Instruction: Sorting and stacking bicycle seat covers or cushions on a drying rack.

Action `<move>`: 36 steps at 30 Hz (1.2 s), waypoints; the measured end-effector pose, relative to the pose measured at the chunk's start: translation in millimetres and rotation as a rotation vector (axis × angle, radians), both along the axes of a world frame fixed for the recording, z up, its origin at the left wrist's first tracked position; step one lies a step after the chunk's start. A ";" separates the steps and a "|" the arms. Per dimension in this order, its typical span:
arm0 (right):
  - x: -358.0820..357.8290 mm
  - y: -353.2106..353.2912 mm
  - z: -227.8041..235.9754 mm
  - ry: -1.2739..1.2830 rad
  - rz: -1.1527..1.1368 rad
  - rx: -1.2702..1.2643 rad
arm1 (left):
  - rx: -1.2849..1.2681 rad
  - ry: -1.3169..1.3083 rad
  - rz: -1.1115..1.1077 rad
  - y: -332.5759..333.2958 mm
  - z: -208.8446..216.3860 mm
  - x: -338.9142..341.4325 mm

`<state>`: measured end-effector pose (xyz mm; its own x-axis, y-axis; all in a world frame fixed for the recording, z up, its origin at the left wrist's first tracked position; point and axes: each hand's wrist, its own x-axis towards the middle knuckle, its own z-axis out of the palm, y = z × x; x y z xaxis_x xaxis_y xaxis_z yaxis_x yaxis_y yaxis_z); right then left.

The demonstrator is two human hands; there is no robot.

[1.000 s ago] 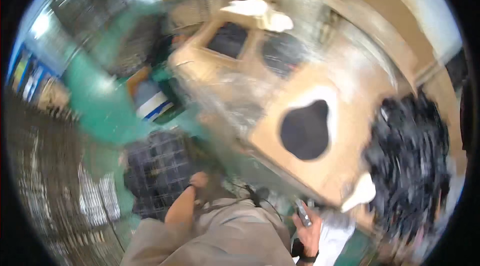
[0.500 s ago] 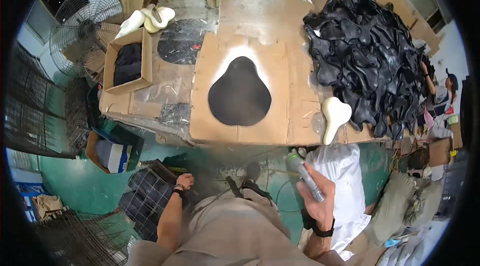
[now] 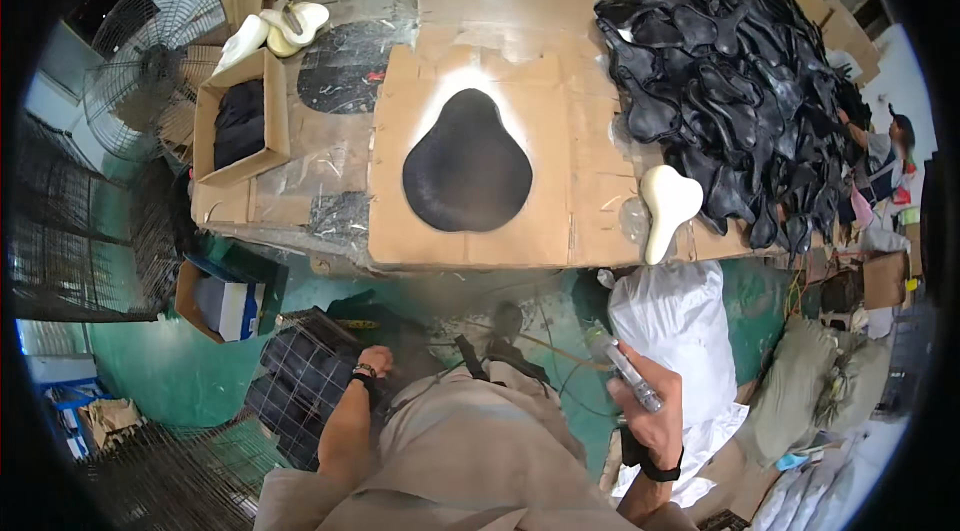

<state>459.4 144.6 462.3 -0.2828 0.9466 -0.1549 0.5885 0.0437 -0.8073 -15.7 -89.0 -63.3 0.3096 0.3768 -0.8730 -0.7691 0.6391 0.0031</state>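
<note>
My right hand [image 3: 655,406] is closed around a silver spray gun [image 3: 634,379], held below the front edge of the workbench. Its pale tip points up and left. My left hand [image 3: 374,362] hangs low beside a wire crate [image 3: 300,381], fingers curled, with nothing visible in it. In front of me a black saddle-shaped piece [image 3: 467,166] lies flat on a cardboard sheet [image 3: 545,191], wide end toward me. White overspray rings its narrow end. Right of the sheet rests a cream foam bicycle saddle [image 3: 670,209].
A large heap of black saddle covers [image 3: 720,81] covers the bench's right side. At left stand a cardboard box [image 3: 280,121] of black pieces, cream saddles [image 3: 297,26] and a fan [image 3: 155,61]. A white sack [image 3: 675,321] sits below the bench. Another person [image 3: 885,156] is at far right.
My right hand has moved slightly right and down with the spray gun. The bench has shifted up and left in view. The left hand stays low, its fingers still curled.
</note>
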 end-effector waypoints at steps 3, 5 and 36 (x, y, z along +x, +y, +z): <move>5.1 0.8 -2.5 -0.016 -0.146 -0.035 | 0.307 -0.279 0.043 11.4 4.6 5.1; 2.8 3.4 -4.2 -0.011 -0.194 -0.041 | 0.129 0.621 -0.380 21.2 9.0 20.6; -52.4 17.9 6.4 0.012 -0.083 0.069 | 0.019 0.614 -0.338 17.6 -10.2 -3.1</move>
<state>406.9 162.6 468.7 -0.2048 0.9750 -0.0858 0.5831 0.0512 -0.8108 -18.8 -71.4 -73.5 -0.1345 0.3637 -0.9217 -0.3839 0.8384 0.3869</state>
